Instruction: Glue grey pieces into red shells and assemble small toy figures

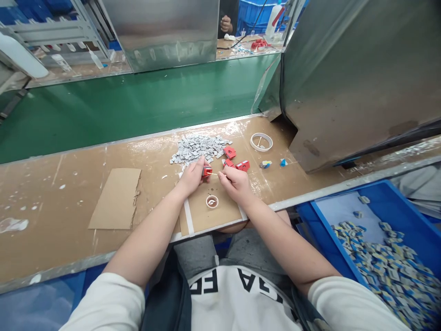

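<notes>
Over the spotted counter (69,193) beside a green strip (138,101), my left hand (191,177) held a red block (207,172), right hand (238,184) a stick (212,174).

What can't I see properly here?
Head view: part of the red piece, hidden by the left hand.
Head view: one end of the stick, covered by the right hand.
Head view: any marks on the grey pieces, too small to tell.
Head view: the rest of the blue bin, past the right edge.

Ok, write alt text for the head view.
A person's left hand holds a small red part while the right hand points a thin stick at it. Beyond them on the brown worktop lies a pile of gray pieces; nearer stands a cup.
</notes>
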{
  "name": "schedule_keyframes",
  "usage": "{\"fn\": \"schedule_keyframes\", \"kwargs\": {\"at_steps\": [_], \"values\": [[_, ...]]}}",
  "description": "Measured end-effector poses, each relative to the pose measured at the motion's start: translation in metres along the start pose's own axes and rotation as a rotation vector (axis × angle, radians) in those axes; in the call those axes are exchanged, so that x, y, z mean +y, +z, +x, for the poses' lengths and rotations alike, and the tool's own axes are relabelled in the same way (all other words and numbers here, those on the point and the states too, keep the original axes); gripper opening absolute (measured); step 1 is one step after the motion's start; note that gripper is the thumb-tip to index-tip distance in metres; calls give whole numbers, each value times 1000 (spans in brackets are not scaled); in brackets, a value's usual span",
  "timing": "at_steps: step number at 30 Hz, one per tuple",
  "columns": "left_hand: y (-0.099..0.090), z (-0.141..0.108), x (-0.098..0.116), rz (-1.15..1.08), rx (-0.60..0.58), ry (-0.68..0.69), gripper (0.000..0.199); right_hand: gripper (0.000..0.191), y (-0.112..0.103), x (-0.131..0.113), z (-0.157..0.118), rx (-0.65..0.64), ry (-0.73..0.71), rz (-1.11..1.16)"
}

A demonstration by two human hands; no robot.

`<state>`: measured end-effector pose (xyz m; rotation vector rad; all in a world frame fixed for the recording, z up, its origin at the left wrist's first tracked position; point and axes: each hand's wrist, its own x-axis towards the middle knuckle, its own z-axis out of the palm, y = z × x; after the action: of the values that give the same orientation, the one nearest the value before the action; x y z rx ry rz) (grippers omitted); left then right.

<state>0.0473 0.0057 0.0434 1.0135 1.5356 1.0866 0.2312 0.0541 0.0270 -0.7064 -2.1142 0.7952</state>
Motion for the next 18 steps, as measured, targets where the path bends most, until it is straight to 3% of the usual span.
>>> {"fn": "schedule_keyframes", "kwargs": {"at_steps": [4, 6, 10, 13, 18], "values": [[-2, 2, 1, -42, -2, -19, 60, 41, -3, 1, -1, 73, 44, 50], [-4, 4, 1, -89, -29, -18, 61, 42, -5, 0, -3, 50, 7, 133], [-10, 8, 1, -181, -109, -18, 62, 45, -9, -2, -6, -194, -105, 245], [-11, 9, 3, -208, -90, -24, 61, 45, -6, -3, -6, -378, -129, 199], [-10, 9, 1, -211, -66, -36, 59, 44, 1, -3, -6, -488, -133, 137]]}}
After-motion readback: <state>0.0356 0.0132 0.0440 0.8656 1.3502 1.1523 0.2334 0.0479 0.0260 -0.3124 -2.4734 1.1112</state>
